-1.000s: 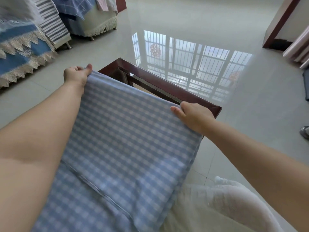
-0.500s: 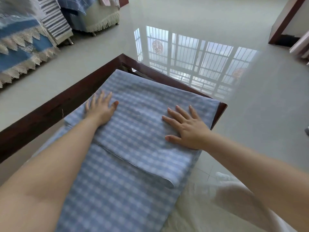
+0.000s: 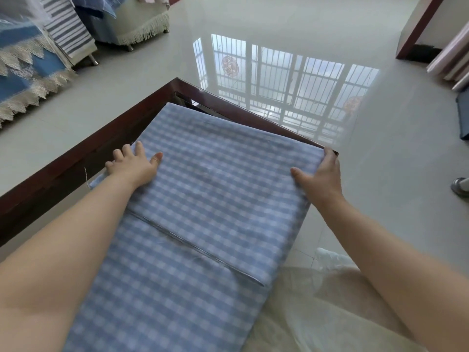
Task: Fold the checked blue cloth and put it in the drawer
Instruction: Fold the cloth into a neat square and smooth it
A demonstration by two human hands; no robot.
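The checked blue cloth (image 3: pixel 215 194) lies folded over a dark wooden frame (image 3: pixel 76 161), which may be the drawer. A folded edge runs slantwise across the cloth's middle. My left hand (image 3: pixel 134 166) presses flat on the cloth's left edge with fingers spread towards the frame. At the far right corner, my right hand (image 3: pixel 319 179) has its fingers curled down over the cloth's edge and its thumb on top. The inside of the frame is mostly hidden under the cloth.
White lacy fabric (image 3: pixel 330 301) lies at the bottom right beside the cloth. Furniture with blue lace-trimmed covers (image 3: pixel 25 80) and a striped cloth (image 3: pixel 68 31) stands at the far left. Glossy floor tiles surround the frame. A shoe (image 3: pixel 460 186) sits at the right edge.
Both hands lowered the lifted cloth end onto the frame, pressed it flat, then slid apart to its side edges. My right hand now curls over the far right corner.
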